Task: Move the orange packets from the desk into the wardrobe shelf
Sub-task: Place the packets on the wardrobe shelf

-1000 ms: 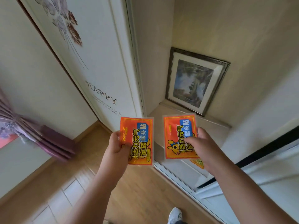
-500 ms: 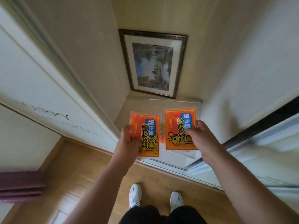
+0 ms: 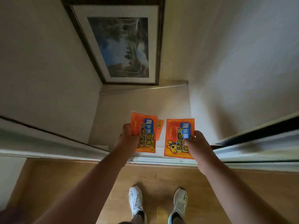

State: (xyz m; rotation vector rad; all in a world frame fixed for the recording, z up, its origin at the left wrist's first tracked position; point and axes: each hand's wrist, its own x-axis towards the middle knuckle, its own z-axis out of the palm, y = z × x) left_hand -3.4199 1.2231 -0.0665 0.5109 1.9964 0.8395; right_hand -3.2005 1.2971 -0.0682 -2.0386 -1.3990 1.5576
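Note:
My left hand [image 3: 127, 137] grips one orange packet [image 3: 144, 126] by its left edge, held flat over the pale wardrobe shelf [image 3: 123, 107]. My right hand [image 3: 196, 143] pinches a second orange packet [image 3: 175, 135] at its right side, level with the first and just over the shelf's front edge. Between the two, part of a third orange packet [image 3: 159, 128] shows lying on the shelf below. Both held packets carry yellow lettering, a blue label and a cartoon animal.
A framed landscape picture [image 3: 123, 44] leans against the back of the wardrobe. Sliding door panels [image 3: 258, 143] flank the opening, with a metal track [image 3: 161, 160] along the front. Wooden floor [image 3: 158, 177] and my white shoes [image 3: 135, 201] lie below.
My view has tilted down and closer to the wardrobe. Both hands have carried their packets lower and forward over the shelf, and the packets now sit a little further apart.

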